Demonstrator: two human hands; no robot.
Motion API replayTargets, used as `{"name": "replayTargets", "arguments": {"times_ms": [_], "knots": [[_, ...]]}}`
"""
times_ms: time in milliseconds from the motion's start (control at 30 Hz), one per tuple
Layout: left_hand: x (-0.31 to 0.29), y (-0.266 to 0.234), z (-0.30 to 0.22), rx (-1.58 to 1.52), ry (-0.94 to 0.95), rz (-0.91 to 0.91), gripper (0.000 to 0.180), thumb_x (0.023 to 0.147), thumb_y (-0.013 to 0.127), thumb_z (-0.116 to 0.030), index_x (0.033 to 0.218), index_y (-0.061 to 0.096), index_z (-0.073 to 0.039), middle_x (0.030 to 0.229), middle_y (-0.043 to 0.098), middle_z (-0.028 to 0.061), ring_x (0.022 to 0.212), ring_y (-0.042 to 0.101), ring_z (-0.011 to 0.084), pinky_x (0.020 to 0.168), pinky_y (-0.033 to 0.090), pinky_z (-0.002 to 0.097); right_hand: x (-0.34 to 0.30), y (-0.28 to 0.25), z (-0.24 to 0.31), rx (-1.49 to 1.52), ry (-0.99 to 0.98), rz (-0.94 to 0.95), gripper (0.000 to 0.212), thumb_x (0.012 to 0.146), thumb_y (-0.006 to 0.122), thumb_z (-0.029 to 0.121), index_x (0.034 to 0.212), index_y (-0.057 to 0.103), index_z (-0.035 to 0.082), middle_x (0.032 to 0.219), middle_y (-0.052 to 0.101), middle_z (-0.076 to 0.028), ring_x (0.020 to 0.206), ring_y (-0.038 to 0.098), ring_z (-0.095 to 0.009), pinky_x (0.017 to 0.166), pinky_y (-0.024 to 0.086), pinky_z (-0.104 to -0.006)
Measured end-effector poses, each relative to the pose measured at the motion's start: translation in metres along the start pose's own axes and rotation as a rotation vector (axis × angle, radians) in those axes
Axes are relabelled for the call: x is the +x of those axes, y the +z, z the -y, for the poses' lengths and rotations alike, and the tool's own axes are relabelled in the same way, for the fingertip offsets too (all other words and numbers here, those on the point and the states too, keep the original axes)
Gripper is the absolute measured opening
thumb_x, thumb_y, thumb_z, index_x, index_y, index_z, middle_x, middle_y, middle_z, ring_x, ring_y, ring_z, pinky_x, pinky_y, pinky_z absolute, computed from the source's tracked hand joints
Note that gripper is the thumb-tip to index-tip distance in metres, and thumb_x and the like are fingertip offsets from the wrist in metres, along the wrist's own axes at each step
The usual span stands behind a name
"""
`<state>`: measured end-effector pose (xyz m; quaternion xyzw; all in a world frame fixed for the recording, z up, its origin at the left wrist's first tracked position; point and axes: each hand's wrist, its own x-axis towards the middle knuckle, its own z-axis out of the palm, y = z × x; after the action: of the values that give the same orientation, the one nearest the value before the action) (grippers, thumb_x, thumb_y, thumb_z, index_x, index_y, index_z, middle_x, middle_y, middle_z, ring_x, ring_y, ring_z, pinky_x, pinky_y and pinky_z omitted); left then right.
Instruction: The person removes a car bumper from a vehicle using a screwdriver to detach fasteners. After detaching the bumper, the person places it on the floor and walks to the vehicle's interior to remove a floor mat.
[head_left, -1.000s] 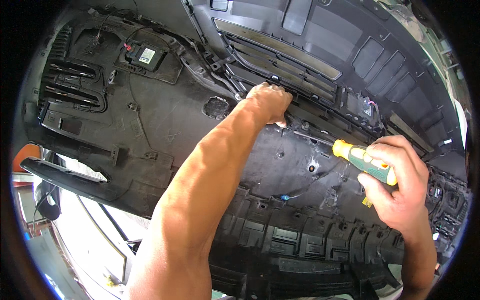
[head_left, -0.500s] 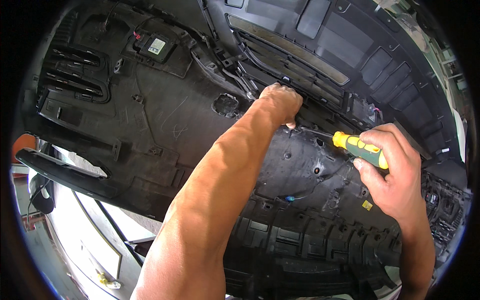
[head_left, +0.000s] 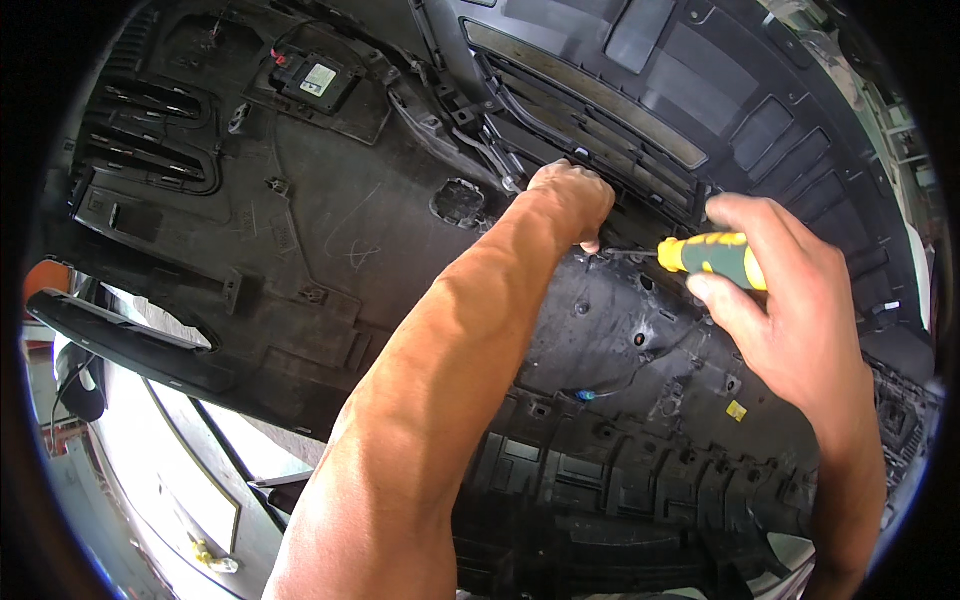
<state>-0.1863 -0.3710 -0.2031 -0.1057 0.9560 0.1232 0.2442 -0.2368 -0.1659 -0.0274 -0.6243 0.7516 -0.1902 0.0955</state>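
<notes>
We've got a yellow-and-green screwdriver [head_left: 708, 258] gripped in our right hand [head_left: 788, 300]; our left hand [head_left: 572, 202] is at the black plastic panel [head_left: 335, 200], fingertips hidden, can't tell its grip.

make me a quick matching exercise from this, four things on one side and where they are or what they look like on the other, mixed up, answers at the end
Things
1. left hand
2. black boxy module
3. right hand
4. small square tag

Place, colour or state
A. holding the green and yellow screwdriver
B. yellow, lower in the picture than both hands
C. close to the end of the metal shaft away from the handle
D. at upper left, bearing a white label

Pairs: 1-C, 2-D, 3-A, 4-B
</notes>
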Motion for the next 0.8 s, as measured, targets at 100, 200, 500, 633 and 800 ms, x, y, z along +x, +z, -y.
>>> {"name": "replayTargets", "arguments": {"times_ms": [100,200,500,633,800], "knots": [[-0.004,-0.003,-0.002,0.019,0.004,0.006,0.066,0.081,0.083,-0.047,0.133,0.066,-0.009,0.132,0.068,0.0099,0.132,0.059,0.0282,0.112,0.042,0.0425,0.006,-0.001,0.002,-0.048,-0.006,0.021,0.047,0.080,0.071,-0.003,0.125,0.059,-0.001,0.112,0.065,-0.018,0.097,0.070,-0.036,0.084,0.055,-0.0372],[-0.008,-0.006,-0.005,0.017,0.002,-0.003,0.066,0.082,0.083,-0.046,0.134,0.065,-0.009,0.134,0.067,0.0103,0.133,0.058,0.0281,0.113,0.042,0.0425,0.007,-0.005,0.002,-0.004,-0.063,0.047,0.049,0.082,0.070,-0.001,0.129,0.057,0.000,0.112,0.063,-0.017,0.090,0.070,-0.036,0.079,0.055,-0.0375],[-0.006,-0.006,-0.005,0.003,0.004,-0.012,0.069,0.082,0.083,-0.045,0.136,0.063,-0.008,0.137,0.065,0.0112,0.135,0.056,0.0289,0.115,0.041,0.0426,0.008,-0.001,-0.005,-0.132,-0.107,-0.032,0.042,0.086,0.071,0.003,0.126,0.061,0.005,0.107,0.063,-0.015,0.083,0.068,-0.036,0.071,0.054,-0.0403],[-0.006,0.000,-0.003,0.013,-0.009,-0.049,0.064,0.081,0.085,-0.045,0.133,0.068,-0.011,0.135,0.068,0.0074,0.132,0.059,0.0262,0.112,0.042,0.0400,0.013,0.000,-0.007,-0.179,-0.096,0.067,0.037,0.089,0.071,0.008,0.124,0.062,0.007,0.111,0.065,-0.014,0.082,0.069,-0.035,0.069,0.053,-0.0439],[-0.001,0.004,-0.004,0.033,-0.004,-0.083,0.061,0.081,0.085,-0.045,0.131,0.070,-0.012,0.134,0.070,0.0061,0.132,0.060,0.0252,0.111,0.043,0.0393,0.020,-0.002,-0.008,-0.210,-0.042,0.052,0.033,0.090,0.072,0.015,0.121,0.063,0.007,0.109,0.067,-0.013,0.078,0.069,-0.034,0.070,0.054,-0.0441]]}}
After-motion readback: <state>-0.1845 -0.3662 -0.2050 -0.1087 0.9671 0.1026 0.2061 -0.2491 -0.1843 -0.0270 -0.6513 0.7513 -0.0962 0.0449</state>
